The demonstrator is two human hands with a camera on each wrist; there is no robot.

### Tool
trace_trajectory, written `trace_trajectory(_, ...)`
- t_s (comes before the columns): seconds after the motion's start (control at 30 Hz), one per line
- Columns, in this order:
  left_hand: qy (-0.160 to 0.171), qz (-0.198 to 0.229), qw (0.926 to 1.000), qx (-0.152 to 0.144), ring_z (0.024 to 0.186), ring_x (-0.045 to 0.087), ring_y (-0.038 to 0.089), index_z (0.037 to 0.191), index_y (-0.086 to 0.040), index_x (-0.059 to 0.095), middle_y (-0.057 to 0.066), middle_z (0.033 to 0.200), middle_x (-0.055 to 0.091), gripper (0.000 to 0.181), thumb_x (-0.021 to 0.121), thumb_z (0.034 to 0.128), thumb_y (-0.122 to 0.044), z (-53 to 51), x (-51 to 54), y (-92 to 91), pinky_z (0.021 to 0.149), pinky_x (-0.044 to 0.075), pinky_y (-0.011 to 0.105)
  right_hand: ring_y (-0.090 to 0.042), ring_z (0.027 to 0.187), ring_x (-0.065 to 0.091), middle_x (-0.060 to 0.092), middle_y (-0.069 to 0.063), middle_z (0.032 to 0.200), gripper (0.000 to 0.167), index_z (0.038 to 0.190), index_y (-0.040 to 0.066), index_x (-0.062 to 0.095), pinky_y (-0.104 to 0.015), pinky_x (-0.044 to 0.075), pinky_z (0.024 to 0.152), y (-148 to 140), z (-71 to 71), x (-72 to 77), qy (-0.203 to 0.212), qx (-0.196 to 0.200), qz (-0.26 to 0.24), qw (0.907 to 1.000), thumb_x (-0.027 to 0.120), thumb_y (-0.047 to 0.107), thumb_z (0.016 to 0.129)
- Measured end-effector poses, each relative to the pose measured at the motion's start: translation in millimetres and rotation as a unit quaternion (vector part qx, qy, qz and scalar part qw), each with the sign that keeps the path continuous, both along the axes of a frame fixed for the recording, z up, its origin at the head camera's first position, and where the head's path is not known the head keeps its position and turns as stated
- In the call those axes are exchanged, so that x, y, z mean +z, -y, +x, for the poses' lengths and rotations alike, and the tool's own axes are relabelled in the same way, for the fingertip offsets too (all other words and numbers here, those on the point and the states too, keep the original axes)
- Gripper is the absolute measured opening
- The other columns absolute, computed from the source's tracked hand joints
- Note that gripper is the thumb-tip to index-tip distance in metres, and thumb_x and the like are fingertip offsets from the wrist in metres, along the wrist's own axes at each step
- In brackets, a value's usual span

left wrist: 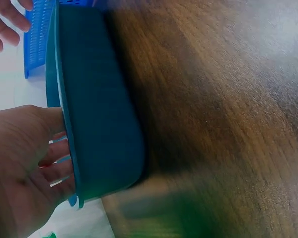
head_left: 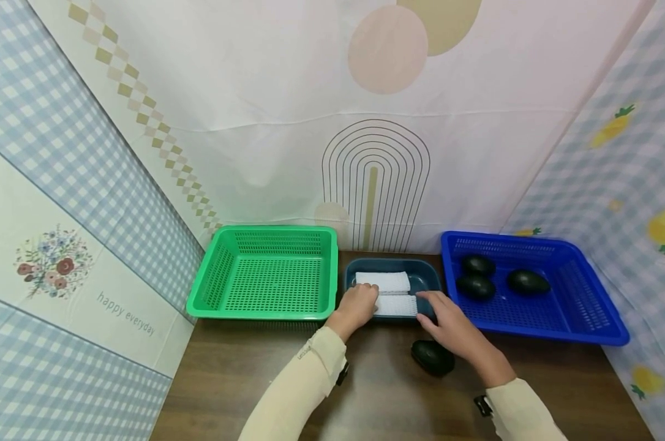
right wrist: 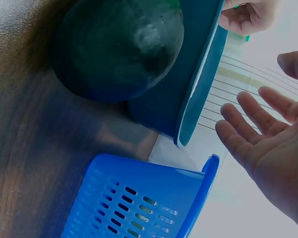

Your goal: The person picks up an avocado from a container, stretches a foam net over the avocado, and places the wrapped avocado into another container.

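Two white folded cloths lie in a dark teal tray, a rear one and a front one. My left hand reaches over the tray's near left edge, its curled fingers gripping the left end of the front cloth. In the left wrist view the fingers of that hand pass behind the tray wall, which hides their tips. Over the tray's right end, my right hand is spread and holds nothing; the right wrist view shows its fingers apart. A dark green avocado lies on the table below it.
Left of the tray stands a green basket with nothing in it. A blue basket at the right holds several dark green avocados. Both baskets stand close beside the tray on the wooden table, with a patterned cloth wall behind.
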State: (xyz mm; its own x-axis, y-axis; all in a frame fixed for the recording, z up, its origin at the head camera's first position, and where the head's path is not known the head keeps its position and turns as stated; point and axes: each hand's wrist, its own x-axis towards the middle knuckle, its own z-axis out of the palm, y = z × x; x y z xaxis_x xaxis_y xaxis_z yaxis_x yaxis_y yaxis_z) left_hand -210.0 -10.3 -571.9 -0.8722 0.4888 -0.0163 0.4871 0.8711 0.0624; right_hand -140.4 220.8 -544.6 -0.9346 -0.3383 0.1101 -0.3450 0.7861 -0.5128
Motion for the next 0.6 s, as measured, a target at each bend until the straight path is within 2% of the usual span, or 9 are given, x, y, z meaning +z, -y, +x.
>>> trace_trajectory(0.17, -0.012, 0.021, 0.9997, -0.009, 0.091, 0.070, 0.023, 0.107, -0.010, 0.072, 0.008, 0.100, 0.071, 0.018, 0.075, 0.0949, -0.023, 0.8, 0.8, 1.2, 0.077, 0.059, 0.035, -0.039, 0.134, 0.054, 0.056, -0.020, 0.143, 0.049, 0.144, 0.002, 0.051, -0.060, 0.046, 0.106, 0, -2.3, 0.7, 0.014, -0.004, -0.002, 0.9999, 0.065, 0.023, 0.102)
trace_trajectory(0.3, 0.003, 0.078, 0.9969, -0.012, 0.091, 0.068, 0.022, 0.105, -0.008, 0.074, 0.009, 0.101, 0.068, 0.012, 0.072, 0.0964, -0.017, 1.0, 6.1, 3.9, 0.078, 0.058, 0.031, -0.040, 0.132, 0.056, 0.057, -0.022, 0.142, 0.049, 0.143, 0.000, 0.052, -0.060, 0.047, 0.105, -2, -5.5, -0.2, 0.011, -0.009, -0.009, 0.9999, 0.067, 0.020, 0.101)
trace_trajectory(0.43, 0.036, 0.147, 0.9885, -0.001, 0.096, 0.068, 0.021, 0.107, -0.006, 0.072, 0.008, 0.104, 0.068, 0.012, 0.071, 0.0972, -0.012, 0.6, 14.4, 7.5, 0.081, 0.057, 0.029, -0.039, 0.126, 0.059, 0.058, -0.022, 0.139, 0.049, 0.142, 0.000, 0.052, -0.059, 0.050, 0.102, -5, -9.1, -0.2, -0.006, -0.019, -0.020, 0.9996, 0.069, 0.018, 0.099)
trace_trajectory(0.6, 0.043, 0.211, 0.9766, 0.008, 0.099, 0.068, 0.021, 0.108, -0.006, 0.069, 0.008, 0.106, 0.070, 0.011, 0.069, 0.0986, -0.011, 2.3, 21.5, 12.1, 0.083, 0.057, 0.029, -0.036, 0.117, 0.064, 0.062, -0.019, 0.130, 0.047, 0.137, 0.001, 0.056, -0.056, 0.055, 0.095, -7, -11.5, 3.7, -0.047, -0.040, -0.056, 0.9965, 0.074, 0.014, 0.096)
